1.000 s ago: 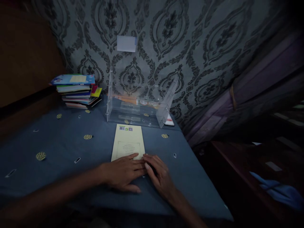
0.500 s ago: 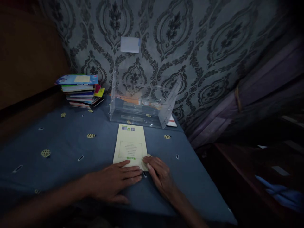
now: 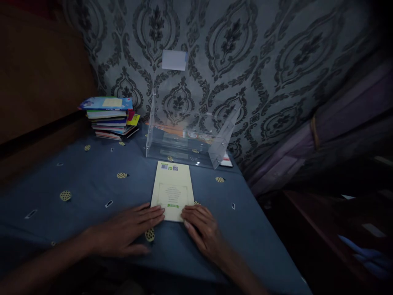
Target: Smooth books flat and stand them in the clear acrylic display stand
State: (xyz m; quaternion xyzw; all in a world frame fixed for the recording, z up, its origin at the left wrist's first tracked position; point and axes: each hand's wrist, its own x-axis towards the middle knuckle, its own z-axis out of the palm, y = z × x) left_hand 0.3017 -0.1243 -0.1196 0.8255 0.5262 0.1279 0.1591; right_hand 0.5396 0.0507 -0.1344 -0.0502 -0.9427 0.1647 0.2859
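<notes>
A pale yellow booklet (image 3: 176,178) lies flat on the blue cloth, its printing upside down to me, with a barcode and a square code at the far end. My left hand (image 3: 127,229) is stretched out flat, its fingertips touching the booklet's near left corner, thumb apart on the cloth. Over the near right corner, my right hand (image 3: 204,229) rests its slightly bent fingers on the cover; the thumb sits apart by the near edge. Beyond the booklet stands a clear plastic rack (image 3: 219,153).
A stack of books (image 3: 110,116) stands at the back left of the cloth-covered table (image 3: 101,180). A white card (image 3: 174,60) is on the patterned wall. A purple curtain (image 3: 288,151) hangs at the right, past the table's right edge. Blue items (image 3: 365,250) lie in the dark there.
My left hand has slid left, off the middle of the booklet's near end to its left corner. My right hand's fingers now reach further over the cover. The view has shifted slightly.
</notes>
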